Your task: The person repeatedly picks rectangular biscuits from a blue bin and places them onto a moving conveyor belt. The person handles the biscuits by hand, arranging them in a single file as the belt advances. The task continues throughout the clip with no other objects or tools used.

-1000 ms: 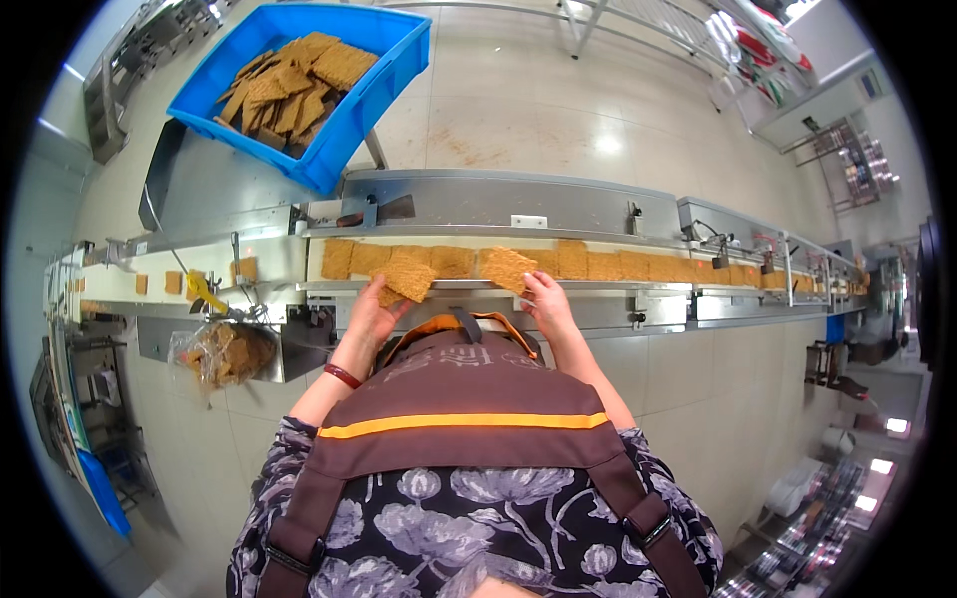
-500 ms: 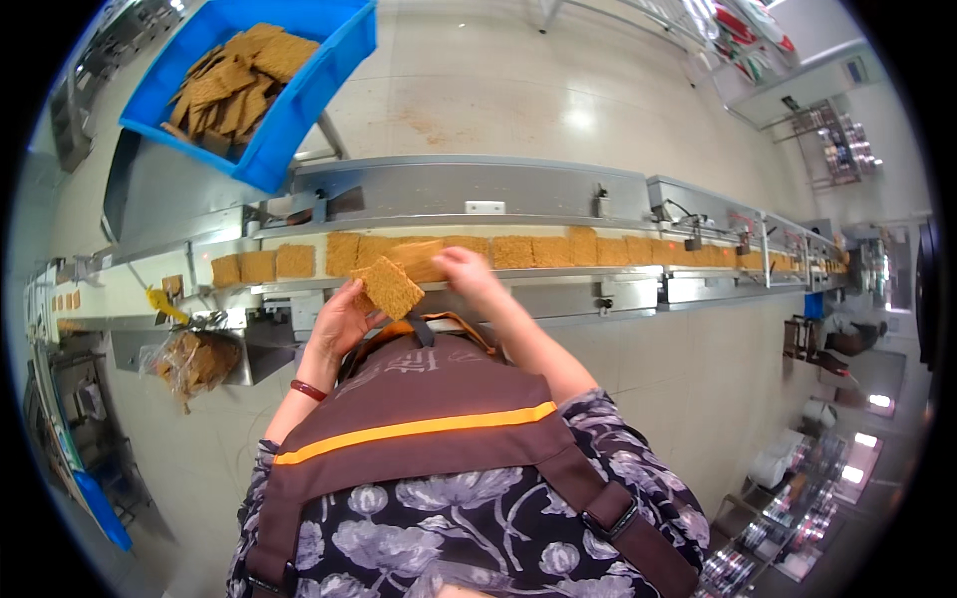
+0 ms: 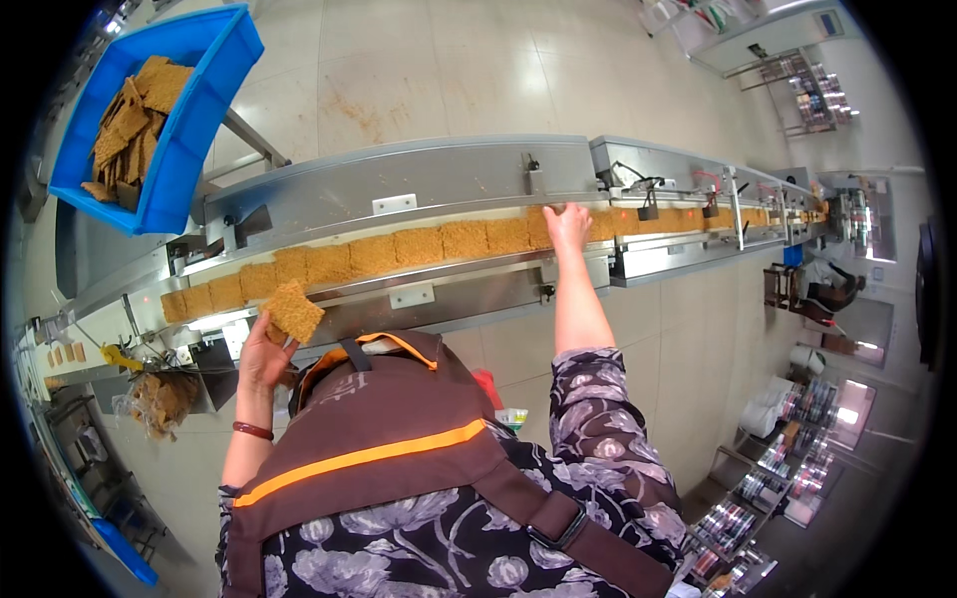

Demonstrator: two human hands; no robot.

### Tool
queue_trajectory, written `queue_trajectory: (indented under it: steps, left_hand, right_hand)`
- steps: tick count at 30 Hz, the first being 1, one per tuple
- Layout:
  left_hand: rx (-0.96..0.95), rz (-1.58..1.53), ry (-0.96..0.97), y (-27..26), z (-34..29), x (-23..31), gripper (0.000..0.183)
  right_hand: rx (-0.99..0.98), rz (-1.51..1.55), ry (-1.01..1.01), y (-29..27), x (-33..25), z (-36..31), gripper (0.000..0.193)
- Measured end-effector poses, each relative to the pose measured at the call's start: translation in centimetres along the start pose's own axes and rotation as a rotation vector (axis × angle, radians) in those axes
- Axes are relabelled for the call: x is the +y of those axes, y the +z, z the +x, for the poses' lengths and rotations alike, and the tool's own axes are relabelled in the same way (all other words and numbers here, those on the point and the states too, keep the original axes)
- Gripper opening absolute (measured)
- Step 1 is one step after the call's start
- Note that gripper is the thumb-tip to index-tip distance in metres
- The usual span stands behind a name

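My left hand [image 3: 265, 354] pinches a square, rough-textured brown cracker [image 3: 296, 312] by its lower left corner, tilted above the conveyor's near edge. My right arm stretches forward and to the right across the conveyor. There my right hand [image 3: 569, 227] has its fingers bent at the right edge of a cracker [image 3: 538, 227] that sticks up a little beyond the others in the row. The fingertips are partly hidden by the hand. A long line of similar crackers [image 3: 416, 246] lies edge to edge on the pale belt, running from left to far right.
A blue crate [image 3: 189, 149] of brown slabs stands at the far left. Metal guards [image 3: 469, 164] flank the belt. A clear bag of brown pieces [image 3: 162, 401] hangs at the left near side. Farther right, frames and sensors [image 3: 740, 209] straddle the line.
My right hand has moved away from my left, out to the right over the row, and no longer holds its piece near my left hand. My left hand keeps its cracker. The view has shifted right.
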State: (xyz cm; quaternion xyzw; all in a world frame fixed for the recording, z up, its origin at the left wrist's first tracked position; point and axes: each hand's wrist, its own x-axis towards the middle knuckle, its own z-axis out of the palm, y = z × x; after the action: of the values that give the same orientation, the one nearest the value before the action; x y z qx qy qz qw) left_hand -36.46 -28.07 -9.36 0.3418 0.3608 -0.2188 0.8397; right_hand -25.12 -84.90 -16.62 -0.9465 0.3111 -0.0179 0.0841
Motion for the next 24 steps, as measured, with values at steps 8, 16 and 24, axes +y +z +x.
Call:
queue_trajectory:
  steps: [8, 16, 24]
  left_hand:
    - [0.087, -0.080, 0.072, -0.4, -0.7, -0.3, 0.041]
    - [0.057, -0.093, 0.054, -0.3, -0.1, -0.9, 0.041]
    - [0.115, -0.028, 0.056, -0.9, -0.6, -0.6, 0.041]
  right_hand:
    - [-0.267, 0.696, 0.043, -0.2, 6.7, 4.3, 0.036]
    - [0.150, -0.034, -0.012, -2.1, 10.7, 3.4, 0.037]
    - [0.009, 0.279, -0.483, 1.0, -1.3, -2.9, 0.022]
